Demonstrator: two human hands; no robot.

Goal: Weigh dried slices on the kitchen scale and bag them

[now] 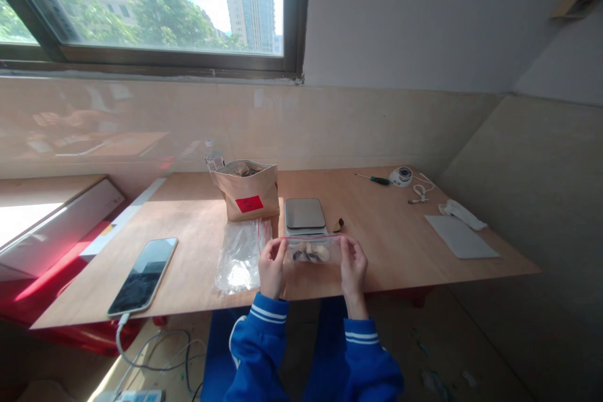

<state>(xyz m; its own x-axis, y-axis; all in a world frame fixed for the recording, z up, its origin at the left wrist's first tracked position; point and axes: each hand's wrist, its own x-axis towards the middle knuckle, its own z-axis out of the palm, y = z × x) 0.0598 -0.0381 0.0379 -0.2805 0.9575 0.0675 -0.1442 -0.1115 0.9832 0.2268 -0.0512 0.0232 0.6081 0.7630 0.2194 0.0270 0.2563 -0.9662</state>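
Blue sleeves with white cuff stripes fill the bottom centre of the frame, and from them I see both hands raised over the near edge of a smooth wooden table [400,245]. Left hand [272,267] and right hand [353,268] each pinch one end of a small clear plastic bag [311,251], fingers curled closed on its top edge. It hangs stretched flat between them, just below centre frame. Inside it lie a few small pale and dark lumps; I cannot tell what they are.

Just left of the hands a stack of crinkled empty clear bags [240,255] lies flat on the table. Behind them stands a brown paper bag [247,191] with a red label, open at the top, with brownish pieces inside. Right of it sits a flat square grey scale [304,213]. At lower left a glossy black phone [144,275] lies face up with a white cable attached.
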